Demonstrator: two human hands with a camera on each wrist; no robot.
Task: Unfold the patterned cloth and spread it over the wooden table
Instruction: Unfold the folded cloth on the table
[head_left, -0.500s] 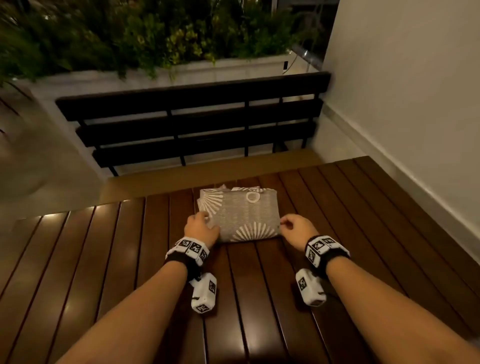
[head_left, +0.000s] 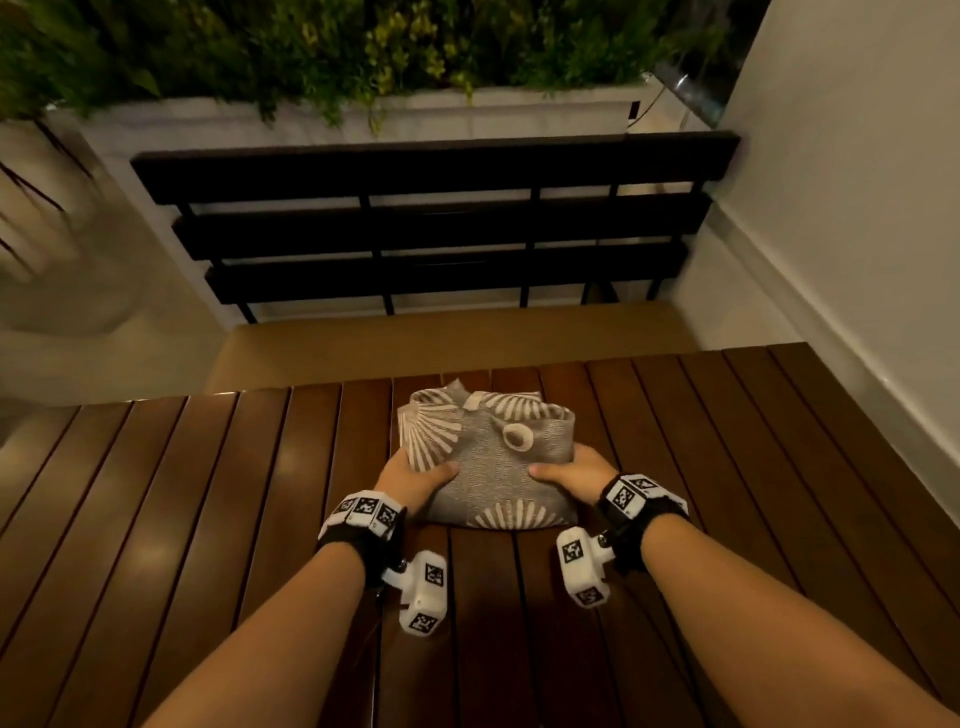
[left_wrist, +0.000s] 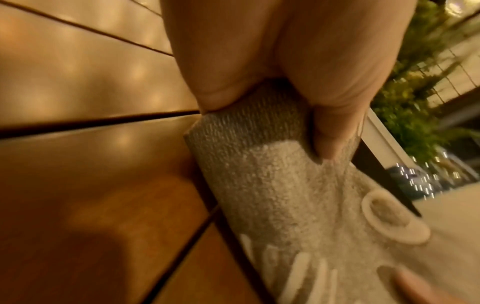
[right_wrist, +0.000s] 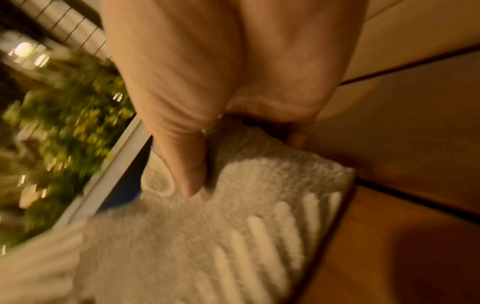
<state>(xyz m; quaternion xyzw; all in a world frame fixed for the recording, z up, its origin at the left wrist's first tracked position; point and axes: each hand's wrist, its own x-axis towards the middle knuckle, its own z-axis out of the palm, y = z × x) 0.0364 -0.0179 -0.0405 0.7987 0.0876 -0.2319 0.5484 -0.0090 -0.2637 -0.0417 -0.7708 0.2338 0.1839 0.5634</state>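
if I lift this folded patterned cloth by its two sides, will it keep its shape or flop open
Probably flops: the patterned cloth already bulges between the left hand and right hand. Its coarse weave likely resists slipping. Loose far layers may fall open.

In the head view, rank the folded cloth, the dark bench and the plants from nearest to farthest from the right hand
1. Folded cloth: gripped by the right hand, on the table.
2. Dark bench: beyond the table's far edge.
3. Plants: behind the bench, at the top.

Grey fan-patterned cloth (head_left: 493, 467) folded on slatted wooden table (head_left: 208, 519).
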